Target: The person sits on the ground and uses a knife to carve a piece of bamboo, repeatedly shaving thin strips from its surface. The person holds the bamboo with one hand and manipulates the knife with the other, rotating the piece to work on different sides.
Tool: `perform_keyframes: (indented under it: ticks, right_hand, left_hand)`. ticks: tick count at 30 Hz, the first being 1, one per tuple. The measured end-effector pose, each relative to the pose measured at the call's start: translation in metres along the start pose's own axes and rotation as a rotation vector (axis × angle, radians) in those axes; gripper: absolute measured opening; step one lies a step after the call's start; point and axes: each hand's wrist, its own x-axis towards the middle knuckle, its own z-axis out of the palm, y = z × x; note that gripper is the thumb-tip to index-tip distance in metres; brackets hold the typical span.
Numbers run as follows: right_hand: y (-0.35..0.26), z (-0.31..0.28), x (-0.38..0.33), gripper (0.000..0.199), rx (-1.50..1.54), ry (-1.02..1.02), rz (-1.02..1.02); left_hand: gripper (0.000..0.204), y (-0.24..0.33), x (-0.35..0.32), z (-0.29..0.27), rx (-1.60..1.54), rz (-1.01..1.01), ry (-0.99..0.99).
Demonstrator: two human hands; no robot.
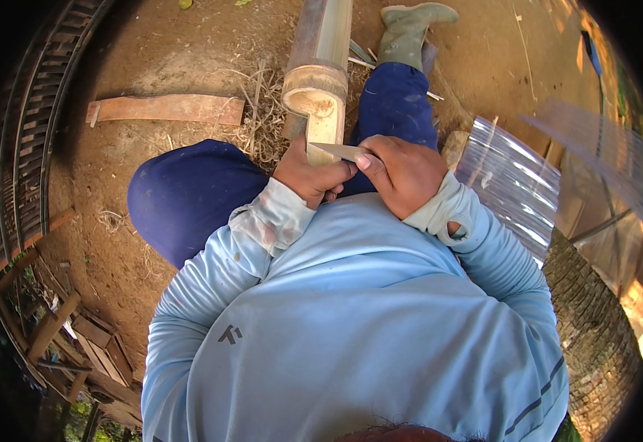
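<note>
A thick bamboo pole (318,44) runs from the top of the view toward my lap, between my legs. Its near end is hollow and cut away on one side, leaving a pale tongue (327,131) that reaches toward me. My left hand (308,178) is closed round the tip of this tongue. In my right hand (404,175) is a knife, its handle hidden in the fist. The thumb rests along the knife blade (342,152), which points left and lies across the tongue just above my left fingers.
Dry shavings (262,99) lie beside the pole on bare soil. A flat reddish board (167,109) is to the left, before a slatted fence (30,125). Clear corrugated sheets (517,180) and a tree trunk (592,335) stand right. My booted foot (404,40) stretches forward.
</note>
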Motion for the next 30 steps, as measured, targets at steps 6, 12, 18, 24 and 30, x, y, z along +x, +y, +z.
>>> perform_keyframes:
  ticks: [6, 12, 18, 24, 30]
  right_hand:
    - [-0.005, 0.000, 0.005, 0.036, -0.082, 0.011, 0.001]
    - [-0.004, 0.002, 0.016, 0.037, -0.150, 0.025, -0.009]
    - [-0.006, -0.004, 0.006, 0.038, -0.137, -0.056, 0.011]
    - [0.000, 0.004, 0.017, 0.037, -0.173, 0.012, 0.004]
    - [0.004, 0.004, 0.006, 0.038, -0.171, 0.069, -0.025]
  left_hand:
    - [0.019, 0.001, 0.001, 0.000, 0.066, -0.022, 0.012]
    - [0.024, 0.010, -0.013, 0.006, 0.057, -0.018, 0.077]
    - [0.045, 0.002, -0.009, 0.003, 0.022, -0.025, 0.028]
    - [0.046, 0.000, -0.004, 0.001, 0.030, 0.001, 0.104]
    - [0.047, 0.009, -0.002, 0.002, 0.009, -0.021, -0.041]
